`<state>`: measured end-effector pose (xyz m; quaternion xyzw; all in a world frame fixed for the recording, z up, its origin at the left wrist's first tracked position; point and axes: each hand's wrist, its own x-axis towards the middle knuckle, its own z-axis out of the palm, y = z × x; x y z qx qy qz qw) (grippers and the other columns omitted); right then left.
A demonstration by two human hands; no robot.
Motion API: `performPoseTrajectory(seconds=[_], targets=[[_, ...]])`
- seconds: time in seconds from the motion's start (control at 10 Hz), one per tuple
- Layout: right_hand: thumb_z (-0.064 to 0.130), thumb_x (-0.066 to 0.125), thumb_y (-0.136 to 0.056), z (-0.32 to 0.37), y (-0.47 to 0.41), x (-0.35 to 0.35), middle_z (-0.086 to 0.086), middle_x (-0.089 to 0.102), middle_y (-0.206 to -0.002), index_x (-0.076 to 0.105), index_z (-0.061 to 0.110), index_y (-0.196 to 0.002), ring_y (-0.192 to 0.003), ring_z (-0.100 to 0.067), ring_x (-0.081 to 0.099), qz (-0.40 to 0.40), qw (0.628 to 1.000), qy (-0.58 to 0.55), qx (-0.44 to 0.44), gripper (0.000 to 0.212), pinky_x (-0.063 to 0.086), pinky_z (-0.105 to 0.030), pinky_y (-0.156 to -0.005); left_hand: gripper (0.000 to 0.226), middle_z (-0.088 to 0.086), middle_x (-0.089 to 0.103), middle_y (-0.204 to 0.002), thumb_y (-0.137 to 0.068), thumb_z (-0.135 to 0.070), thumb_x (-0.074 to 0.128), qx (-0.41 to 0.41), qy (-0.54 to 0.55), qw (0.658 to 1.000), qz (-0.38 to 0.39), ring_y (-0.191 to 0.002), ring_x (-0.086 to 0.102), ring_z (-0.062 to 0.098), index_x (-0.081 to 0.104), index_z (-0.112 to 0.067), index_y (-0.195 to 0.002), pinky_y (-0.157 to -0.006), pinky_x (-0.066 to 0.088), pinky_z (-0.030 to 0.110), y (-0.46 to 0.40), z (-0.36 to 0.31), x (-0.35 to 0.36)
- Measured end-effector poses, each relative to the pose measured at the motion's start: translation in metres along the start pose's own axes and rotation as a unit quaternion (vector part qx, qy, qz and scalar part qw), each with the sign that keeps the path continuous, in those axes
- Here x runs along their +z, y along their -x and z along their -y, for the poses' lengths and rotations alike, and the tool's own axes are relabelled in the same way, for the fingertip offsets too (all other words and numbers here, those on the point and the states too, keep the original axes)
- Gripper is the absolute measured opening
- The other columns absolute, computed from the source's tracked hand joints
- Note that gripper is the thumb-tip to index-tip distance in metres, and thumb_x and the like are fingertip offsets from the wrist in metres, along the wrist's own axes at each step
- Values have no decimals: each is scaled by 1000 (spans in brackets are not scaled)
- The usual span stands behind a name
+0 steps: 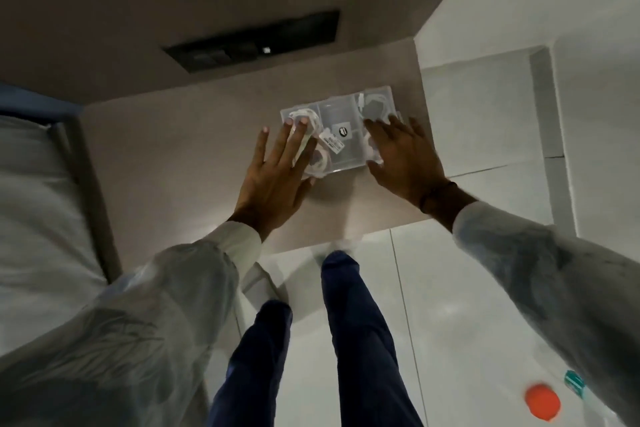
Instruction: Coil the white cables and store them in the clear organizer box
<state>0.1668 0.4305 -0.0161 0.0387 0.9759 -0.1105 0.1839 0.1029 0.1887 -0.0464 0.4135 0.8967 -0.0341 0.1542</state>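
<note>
The clear organizer box (341, 114) lies on a beige tabletop (194, 163) near its right edge, with its lid down. White coiled cables (375, 104) show through the plastic in the left and right compartments. A small black and white label sits on the lid. My left hand (277, 173) lies flat on the box's left side, fingers spread, fingertips on the lid. My right hand (405, 156) lies flat on the right side, fingers spread too. Neither hand grips anything.
A dark switch panel (252, 42) is set in the wall behind the table. A bed with white bedding (38, 191) stands at the left. The white tiled floor (485, 288) lies right and below, with an orange-capped bottle (542, 400) at the bottom right. My legs stand before the table.
</note>
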Motion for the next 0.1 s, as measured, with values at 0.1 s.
performPoseTrajectory(seconds=[0.1], targets=[[27,73,-86,35,13,-76,-13,75,-113,64,10,-128,-101,-36,71,-125,967,-211,71,47,56,-41,-88,77,14,4,-173,-102,-57,32,-16,-17,996,-83,-159,6,37,5,-18,-163,-125,11,65,23,37,-70]])
